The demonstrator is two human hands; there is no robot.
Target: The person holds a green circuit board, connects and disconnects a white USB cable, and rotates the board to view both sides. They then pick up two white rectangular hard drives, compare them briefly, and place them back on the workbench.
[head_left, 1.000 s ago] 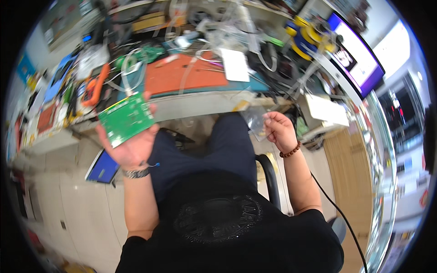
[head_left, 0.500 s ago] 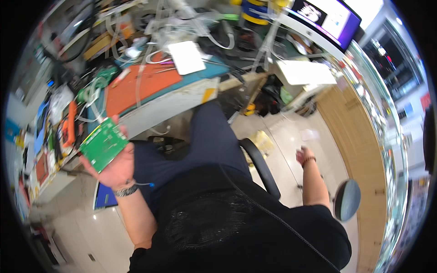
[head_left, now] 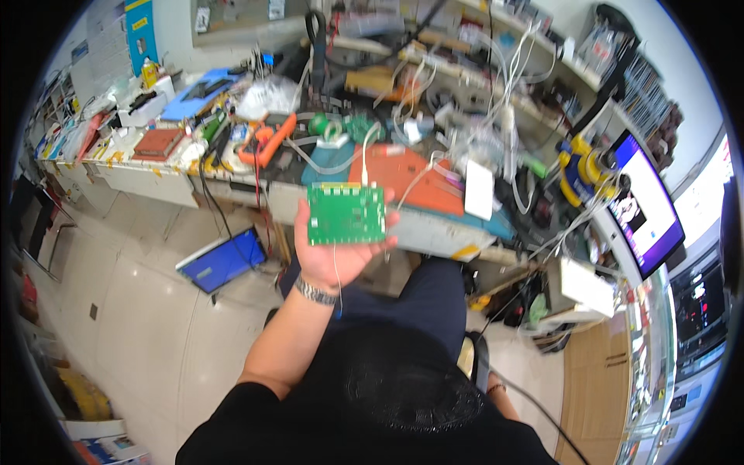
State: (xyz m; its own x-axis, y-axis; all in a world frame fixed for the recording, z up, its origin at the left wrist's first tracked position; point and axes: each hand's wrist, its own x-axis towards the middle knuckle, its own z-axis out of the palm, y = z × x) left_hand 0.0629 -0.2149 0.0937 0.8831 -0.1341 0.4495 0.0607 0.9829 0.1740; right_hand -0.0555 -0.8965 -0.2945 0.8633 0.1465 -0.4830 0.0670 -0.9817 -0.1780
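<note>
My left hand (head_left: 337, 260) is raised in front of the bench, palm up, with a green circuit board (head_left: 345, 215) resting on it. The thumb lies along the board's left edge and fingertips show past its right edge. A white cable (head_left: 366, 167) reaches the board's top edge. Below it, a thin pale wire hangs past my wrist to a small blue end (head_left: 339, 313). Low at my right side, my right hand (head_left: 494, 379) is only partly seen beside the chair; a beaded bracelet circles the wrist and the fingers are hidden.
Behind the board, a cluttered bench holds an orange mat (head_left: 418, 182), a white rectangular device (head_left: 479, 190), an orange-and-black tool (head_left: 267, 141) and tangled cables. A monitor (head_left: 647, 205) stands at the right. A blue-screened panel (head_left: 225, 261) leans near the floor at left.
My view has swung left, so the bench fills more of it. The left hand, still holding the board, now appears nearer the middle. My right hand has dropped mostly from sight beside the chair.
</note>
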